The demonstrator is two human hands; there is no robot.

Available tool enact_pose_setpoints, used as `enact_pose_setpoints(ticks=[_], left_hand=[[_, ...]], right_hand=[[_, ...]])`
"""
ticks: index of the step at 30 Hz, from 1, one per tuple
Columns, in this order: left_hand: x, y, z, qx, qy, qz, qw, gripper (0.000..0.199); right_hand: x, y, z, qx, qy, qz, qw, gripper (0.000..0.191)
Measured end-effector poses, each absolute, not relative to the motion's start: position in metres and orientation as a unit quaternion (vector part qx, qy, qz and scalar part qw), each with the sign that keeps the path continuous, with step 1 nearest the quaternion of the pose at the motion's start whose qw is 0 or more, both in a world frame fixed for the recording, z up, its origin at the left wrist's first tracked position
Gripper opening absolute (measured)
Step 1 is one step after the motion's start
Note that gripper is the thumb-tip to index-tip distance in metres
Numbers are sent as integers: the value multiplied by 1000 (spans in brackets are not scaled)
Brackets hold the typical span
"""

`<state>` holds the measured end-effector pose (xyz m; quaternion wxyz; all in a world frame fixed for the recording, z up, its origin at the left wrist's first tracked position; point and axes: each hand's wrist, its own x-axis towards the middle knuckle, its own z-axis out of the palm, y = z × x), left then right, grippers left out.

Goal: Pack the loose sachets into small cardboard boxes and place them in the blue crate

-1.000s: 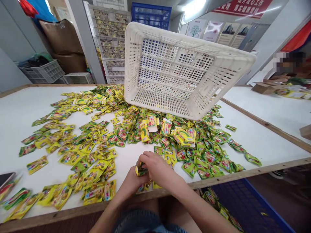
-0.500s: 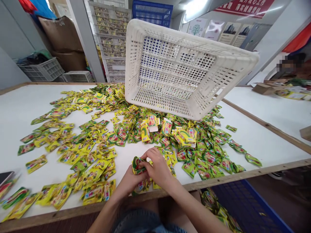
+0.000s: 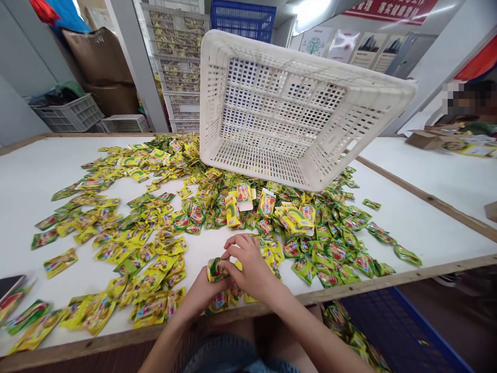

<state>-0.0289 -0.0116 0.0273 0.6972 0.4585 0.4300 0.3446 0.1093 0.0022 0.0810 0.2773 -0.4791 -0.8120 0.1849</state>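
Observation:
Low over the near table edge, my left hand (image 3: 207, 291) is closed around a small yellow-and-white carton (image 3: 212, 276) with its top open. A green packet (image 3: 216, 266) sticks up out of the carton's opening. My right hand (image 3: 250, 265) bends over it from the right, thumb against the packet and fingers curled above; the fingertips partly hide it. Around both hands lie many loose packets, yellow ones (image 3: 151, 282) to the left and green ones (image 3: 336, 252) to the right. Past my hands, flat yellow cartons (image 3: 295, 217) rest on the pile.
A large white crate (image 3: 306, 178) is tipped on its side on the pile, opening towards me. A phone-like dark object (image 3: 11, 285) lies at the left edge. Below right stands a blue crate (image 3: 404, 331) beside more packets. Stacked crates (image 3: 180, 67) stand behind; another person is far right.
The green packet sits lower in the carton. My right fingers have lifted and loosened a little over it, while the left hand has kept the carton, turned slightly so its white rim shows.

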Motion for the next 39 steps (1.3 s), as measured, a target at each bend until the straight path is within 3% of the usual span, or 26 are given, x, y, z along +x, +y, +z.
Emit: enact_pose_setpoints(ticks=[5,8,12,16,20,25,35,39], left_hand=[[-36,-12,18,445,462,361,677,17],[-37,-10,11,470,465,362,657,16],[-38,-8,3,494,442,382,644,27],[-44,-9,-4,456,468,394,647,29],[-47,-10,-5,430,485,403,646,34],[-47,-9,-7,465,478,412,621,32],[-49,-13,-13,481,471,435,597,47],[-47,-12,-7,473,479,432,600,35]], right_hand=[[105,-3,72,-486,-801,204,285,13],[105,-6,65,-483,-810,217,252,1],[107,-6,58,-472,-814,261,214,16],[108,-9,45,-503,-760,325,252,8],[106,-14,35,-516,-706,374,307,25],[101,-14,38,-479,-752,359,276,27],[90,-3,39,-487,-763,347,246,19],[92,-7,34,-485,-724,397,289,23]])
